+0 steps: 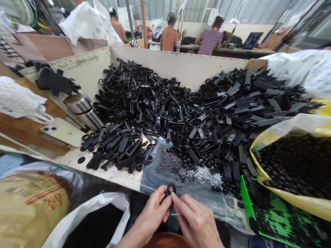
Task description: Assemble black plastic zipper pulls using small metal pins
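Note:
Near the front edge of the bench, my left hand (155, 206) is closed around a small black plastic part with a ring-shaped end (171, 188). My right hand (195, 218) meets it there, thumb and fingers pinched together at the lower edge of the ring. Whatever those fingertips hold is too small or hidden to name. A thin shiny rod (174, 214) shows below, between the two hands. Just beyond them lie a heap of silver pins (205, 175) and a heap of small dark grey pieces (168, 161) on a grey mat (152, 175).
Black plastic parts (155, 100) fill the walled bench, with a smaller pile (124, 144) at left. A steel flask (84, 110) and a phone (63, 132) stand left. At right are a yellow bag of black beads (297, 165) and a green tray (247, 203). Several people sit behind.

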`<action>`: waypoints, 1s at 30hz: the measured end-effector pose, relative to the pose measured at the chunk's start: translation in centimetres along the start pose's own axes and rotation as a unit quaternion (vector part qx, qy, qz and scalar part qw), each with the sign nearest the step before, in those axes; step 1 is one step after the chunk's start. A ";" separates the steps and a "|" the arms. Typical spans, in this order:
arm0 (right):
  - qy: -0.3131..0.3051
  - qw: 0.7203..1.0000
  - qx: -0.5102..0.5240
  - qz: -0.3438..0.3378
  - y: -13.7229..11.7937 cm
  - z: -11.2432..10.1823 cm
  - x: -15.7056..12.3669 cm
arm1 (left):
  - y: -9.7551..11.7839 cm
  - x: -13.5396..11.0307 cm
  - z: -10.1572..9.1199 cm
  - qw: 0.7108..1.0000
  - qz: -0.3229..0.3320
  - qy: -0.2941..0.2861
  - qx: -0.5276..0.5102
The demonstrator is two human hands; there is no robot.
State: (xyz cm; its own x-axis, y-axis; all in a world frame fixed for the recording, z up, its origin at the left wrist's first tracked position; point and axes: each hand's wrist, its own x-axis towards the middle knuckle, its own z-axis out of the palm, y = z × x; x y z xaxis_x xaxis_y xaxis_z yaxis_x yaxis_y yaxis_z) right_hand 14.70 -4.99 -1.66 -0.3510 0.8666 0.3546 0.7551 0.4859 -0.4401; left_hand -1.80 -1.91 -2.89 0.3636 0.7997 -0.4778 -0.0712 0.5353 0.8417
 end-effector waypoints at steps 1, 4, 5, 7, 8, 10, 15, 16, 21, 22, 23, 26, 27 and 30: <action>-0.013 1.000 0.022 0.012 0.0 -0.3 0.0 | -0.1 -0.1 0.1 1.000 -0.001 0.002 -0.008; -0.052 0.989 0.113 0.076 0.3 -1.3 -0.1 | -0.1 -0.2 0.3 1.000 0.004 -0.005 -0.022; -0.063 0.983 0.136 0.102 0.5 -1.7 -0.2 | -0.1 -0.3 0.3 1.000 0.006 -0.010 -0.024; -0.078 0.974 0.155 0.145 0.9 -2.2 -0.5 | 0.0 -0.3 0.2 1.000 0.009 -0.016 -0.023; -0.083 0.972 0.150 0.163 1.1 -2.3 -0.8 | 0.0 -0.2 0.1 1.000 0.009 -0.016 -0.022; -0.085 0.971 0.128 0.184 1.5 -2.3 -1.2 | 0.0 -0.1 0.1 1.000 0.011 -0.015 -0.022; -0.060 0.982 0.136 0.119 1.9 -1.9 -1.3 | 0.2 -0.1 0.2 0.999 0.008 -0.013 -0.028; -0.052 0.983 0.141 0.106 1.9 -1.8 -1.2 | 0.3 -0.2 0.2 1.000 0.006 -0.013 -0.028; -0.059 0.988 0.123 0.073 1.6 -1.6 -0.7 | 0.5 -0.2 0.2 0.999 -0.001 -0.015 -0.033; -0.060 0.989 0.115 0.070 1.6 -1.6 -0.7 | 0.6 -0.2 0.2 0.999 -0.002 -0.015 -0.035; -0.062 0.990 0.106 0.068 1.6 -1.5 -0.7 | 0.6 -0.2 0.2 0.999 -0.003 -0.014 -0.036; -0.068 0.992 0.088 0.064 1.6 -1.2 -0.8 | 0.7 -0.2 0.2 0.999 -0.011 -0.015 -0.044; -0.070 0.992 0.085 0.062 1.6 -1.1 -0.8 | 0.8 -0.2 0.2 0.999 -0.013 -0.015 -0.047; -0.067 0.993 0.082 0.061 1.5 -0.9 -0.6 | 0.8 -0.2 0.2 0.998 -0.013 -0.013 -0.056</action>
State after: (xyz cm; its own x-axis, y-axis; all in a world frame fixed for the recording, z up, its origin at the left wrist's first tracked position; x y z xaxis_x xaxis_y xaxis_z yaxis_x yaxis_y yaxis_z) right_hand 16.49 -4.91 -1.82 -0.3420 0.9217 0.1828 0.6998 0.3797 -0.6051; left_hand -1.73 -1.73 -2.03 0.3902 0.7787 -0.4914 -0.1635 0.5838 0.7953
